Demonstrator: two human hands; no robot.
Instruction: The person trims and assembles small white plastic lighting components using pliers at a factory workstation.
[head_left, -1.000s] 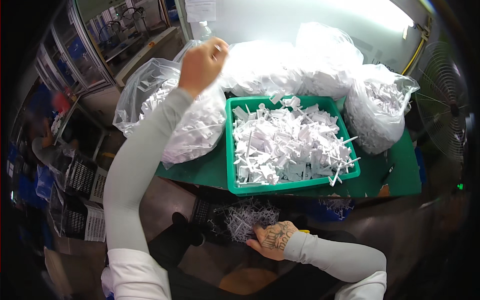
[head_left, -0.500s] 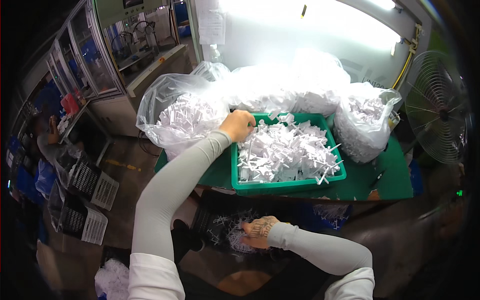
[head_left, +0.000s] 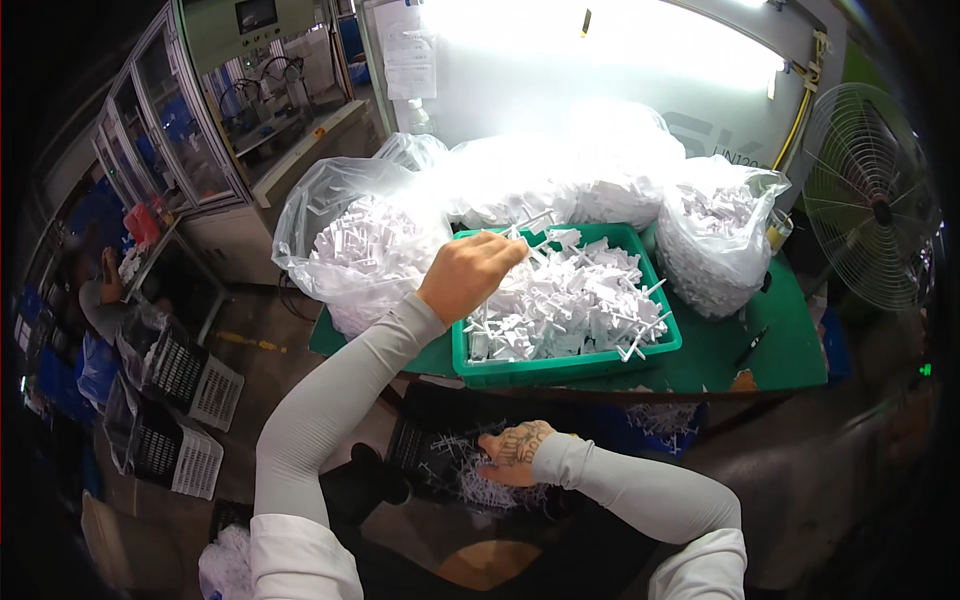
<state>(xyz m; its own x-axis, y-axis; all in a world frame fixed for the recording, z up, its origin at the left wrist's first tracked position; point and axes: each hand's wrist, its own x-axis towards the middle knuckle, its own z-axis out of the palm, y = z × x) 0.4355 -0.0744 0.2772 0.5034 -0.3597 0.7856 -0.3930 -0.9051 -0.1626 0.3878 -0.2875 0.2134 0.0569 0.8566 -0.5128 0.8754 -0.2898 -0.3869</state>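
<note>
The left hand (head_left: 468, 275) reaches over the near left corner of the green bin (head_left: 655, 350), its fingers curled down into the heap of white plastic parts (head_left: 575, 295) that fills the bin; the fingertips are buried among the pieces, so whether they grip one or only touch the pile cannot be told. The bin stands on a green table (head_left: 770, 350), close to its front edge. The right hand (head_left: 515, 452) lies low, below the table edge, with its fingers spread fairly wide and pressed flat onto a loose bunch of the same white parts resting in a black crate (head_left: 425, 440) at the person's lap; it does not look closed around any piece. Just left of the bin sits a clear plastic bag (head_left: 345, 245) stuffed with white parts, touching the bin's left wall, and another full bag (head_left: 715, 240) stands at the bin's right rear corner. More full bags are heaped behind the bin. A wire-caged fan (head_left: 870, 195) stands to the right of the table. On the floor to the left are slotted baskets (head_left: 190, 375).
</note>
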